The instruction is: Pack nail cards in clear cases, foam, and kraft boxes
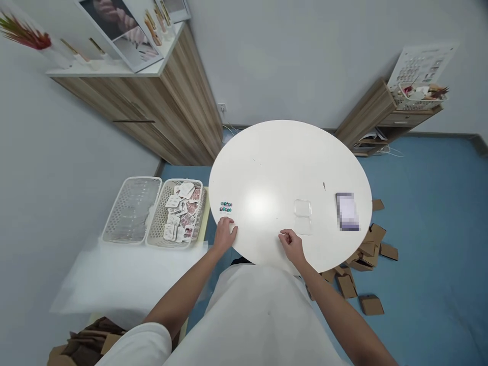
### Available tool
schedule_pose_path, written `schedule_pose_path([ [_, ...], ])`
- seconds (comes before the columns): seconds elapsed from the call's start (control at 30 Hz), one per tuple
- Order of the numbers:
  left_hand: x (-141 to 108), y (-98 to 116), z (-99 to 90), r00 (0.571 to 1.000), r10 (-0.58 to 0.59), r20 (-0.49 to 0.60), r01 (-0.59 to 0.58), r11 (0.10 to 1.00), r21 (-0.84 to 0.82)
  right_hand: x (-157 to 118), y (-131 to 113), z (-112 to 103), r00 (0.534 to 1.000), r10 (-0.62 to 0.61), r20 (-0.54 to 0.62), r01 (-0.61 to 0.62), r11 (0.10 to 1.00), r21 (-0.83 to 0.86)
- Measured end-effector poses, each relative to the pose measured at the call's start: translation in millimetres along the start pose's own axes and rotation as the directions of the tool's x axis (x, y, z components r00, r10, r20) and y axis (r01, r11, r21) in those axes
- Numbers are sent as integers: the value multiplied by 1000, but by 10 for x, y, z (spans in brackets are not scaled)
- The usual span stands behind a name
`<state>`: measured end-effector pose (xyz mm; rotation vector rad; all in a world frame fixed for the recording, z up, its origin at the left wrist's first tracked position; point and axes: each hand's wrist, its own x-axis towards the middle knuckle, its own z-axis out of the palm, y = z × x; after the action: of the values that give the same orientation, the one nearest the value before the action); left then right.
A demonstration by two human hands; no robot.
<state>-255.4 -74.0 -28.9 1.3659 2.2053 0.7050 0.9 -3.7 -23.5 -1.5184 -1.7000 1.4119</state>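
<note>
My left hand [224,235] rests at the near left edge of the white table, thumb apart from the fingers. Just beyond its fingertips lie two rows of small teal and dark red pieces [225,207] that look like false nails. My right hand [292,245] is over the near middle of the table with its fingers curled together; whatever they may hold is too small to make out. Beyond it and slightly right sits a clear plastic case [303,208], opened flat. Farther right lies a purple box [347,211], its face blurred. A tiny dark piece [324,186] lies between them, farther back.
Left of the oval table [290,145], a white basket [152,236] holds many printed cards and packs. Another basket [110,235] beside it contains clear plastic cases. Brown cartons [371,305] litter the floor at right. A wooden cabinet [186,101] stands behind left, a smaller one [368,109] behind right.
</note>
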Motion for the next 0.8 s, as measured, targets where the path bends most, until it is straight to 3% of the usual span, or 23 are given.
schedule_pose_path([
  [0.13,184,-290,-156,999,16,-48,-16,1000,1,136,-134,447,992,-11,125,23,995,-93],
  [0.33,509,-523,-353,984,-141,107,141,990,7,461,-348,1021,982,-66,176,112,957,-269],
  [0.5,782,-567,-465,973,-85,213,66,993,95,815,-563,1444,978,-84,189,155,903,-400],
  [0.63,888,-581,-434,964,-66,259,30,990,141,974,-653,1675,981,-80,175,160,841,-516],
  [0.8,842,-571,-366,966,-20,259,-4,996,91,933,-666,1792,991,-29,134,98,834,-543],
])
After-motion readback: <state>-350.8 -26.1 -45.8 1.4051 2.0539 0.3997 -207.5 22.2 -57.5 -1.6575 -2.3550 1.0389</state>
